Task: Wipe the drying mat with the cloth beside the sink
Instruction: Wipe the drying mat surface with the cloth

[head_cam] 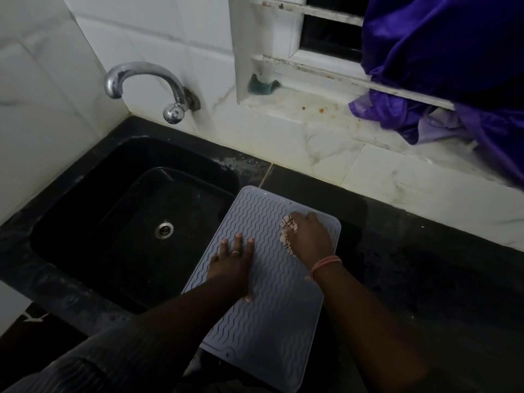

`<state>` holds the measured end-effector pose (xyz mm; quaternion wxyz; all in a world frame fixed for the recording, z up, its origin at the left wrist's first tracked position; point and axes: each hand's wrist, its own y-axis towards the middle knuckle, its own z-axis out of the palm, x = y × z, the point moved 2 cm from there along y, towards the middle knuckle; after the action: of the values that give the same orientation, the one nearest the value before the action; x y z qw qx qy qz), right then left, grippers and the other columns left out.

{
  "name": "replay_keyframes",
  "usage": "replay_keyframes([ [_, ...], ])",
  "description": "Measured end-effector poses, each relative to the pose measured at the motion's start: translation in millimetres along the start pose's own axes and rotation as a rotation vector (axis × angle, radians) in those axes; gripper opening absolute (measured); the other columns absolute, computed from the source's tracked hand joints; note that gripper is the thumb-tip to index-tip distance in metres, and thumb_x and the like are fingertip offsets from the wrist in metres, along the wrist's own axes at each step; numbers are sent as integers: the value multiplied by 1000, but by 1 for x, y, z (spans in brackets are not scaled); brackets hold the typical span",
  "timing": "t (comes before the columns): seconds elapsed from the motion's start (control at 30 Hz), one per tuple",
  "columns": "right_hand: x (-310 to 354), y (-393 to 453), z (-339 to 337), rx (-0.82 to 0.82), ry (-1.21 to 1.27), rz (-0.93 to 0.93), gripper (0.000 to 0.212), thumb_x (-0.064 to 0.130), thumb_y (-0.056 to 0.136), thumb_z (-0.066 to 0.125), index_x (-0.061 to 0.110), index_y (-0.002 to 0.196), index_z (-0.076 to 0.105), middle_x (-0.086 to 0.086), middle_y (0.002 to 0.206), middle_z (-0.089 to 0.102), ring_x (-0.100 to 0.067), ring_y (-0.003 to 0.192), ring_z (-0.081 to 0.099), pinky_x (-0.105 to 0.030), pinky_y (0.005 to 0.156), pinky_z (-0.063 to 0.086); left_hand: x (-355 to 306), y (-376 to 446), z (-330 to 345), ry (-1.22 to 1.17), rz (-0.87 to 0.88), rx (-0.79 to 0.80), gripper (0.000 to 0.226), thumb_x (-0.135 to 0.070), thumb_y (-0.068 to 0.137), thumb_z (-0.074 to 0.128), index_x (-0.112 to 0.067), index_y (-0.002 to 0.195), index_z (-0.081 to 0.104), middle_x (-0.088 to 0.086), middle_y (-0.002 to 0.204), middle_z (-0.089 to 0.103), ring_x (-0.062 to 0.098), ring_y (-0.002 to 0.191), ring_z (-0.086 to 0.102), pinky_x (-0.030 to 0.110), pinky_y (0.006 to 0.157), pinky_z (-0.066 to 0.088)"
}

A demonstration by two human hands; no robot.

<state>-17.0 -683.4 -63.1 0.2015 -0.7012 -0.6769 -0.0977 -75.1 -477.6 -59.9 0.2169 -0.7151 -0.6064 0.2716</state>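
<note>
A grey drying mat (263, 316) with wavy ridges lies on the black counter, just right of the sink, its left edge over the sink rim. My left hand (232, 260) lies flat on the mat's left side with straight fingers, a ring on one of them. My right hand (310, 236) is at the mat's far right part, curled over a small pale patterned cloth (287, 232) that peeks out at its left side and is pressed to the mat.
A black sink (93, 222) with a metal drain (164, 230) fills the left. A chrome tap (141, 80) juts from the tiled wall above it. A purple cloth (453, 66) hangs over the window sill at right. Black counter (425, 279) stretches right of the mat.
</note>
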Motion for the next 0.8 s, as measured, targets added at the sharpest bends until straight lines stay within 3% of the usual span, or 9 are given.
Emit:
replay_keyframes([
  [0.1, 16, -24, 4, -9, 41, -34, 35, 39, 105, 50, 23, 134, 58, -8, 133, 54, -22, 109, 62, -35, 93, 51, -1, 1, -1, 0, -12, 5, 138, -40, 72, 86, -31, 156, -22, 8, 163, -28, 41, 150, -20, 61, 122, 10],
  [0.23, 38, -77, 22, 38, 82, -145, 31, 45, 104, 48, 34, 132, 54, 4, 128, 52, -9, 106, 55, -27, 95, 49, -1, 3, 2, 11, -25, -16, 139, -41, 71, 86, -31, 156, -24, 8, 163, -29, 41, 150, -20, 60, 122, 10],
  [0.4, 48, -103, 37, 97, 126, -244, 37, 45, 103, 49, 34, 138, 53, 4, 127, 51, -8, 106, 52, -20, 88, 42, 1, 5, 3, -14, -18, -31, 137, -40, 73, 85, -32, 155, -24, 7, 164, -28, 40, 150, -20, 60, 122, 12],
  [0.63, 18, -38, 13, 23, 156, -209, 22, 37, 100, 60, 29, 119, 67, 5, 117, 55, -11, 105, 56, -26, 90, 46, 1, 2, 0, -19, -23, 4, 139, -39, 72, 87, -33, 154, -25, 5, 163, -30, 39, 150, -23, 59, 123, 8],
  [0.8, -1, 21, 3, -77, 36, -79, 26, 32, 101, 59, 25, 125, 66, -6, 123, 61, -23, 111, 63, -36, 96, 53, 2, 5, 1, -43, -16, 8, 139, -38, 70, 88, -36, 154, -24, 3, 163, -30, 38, 150, -22, 60, 123, 8],
])
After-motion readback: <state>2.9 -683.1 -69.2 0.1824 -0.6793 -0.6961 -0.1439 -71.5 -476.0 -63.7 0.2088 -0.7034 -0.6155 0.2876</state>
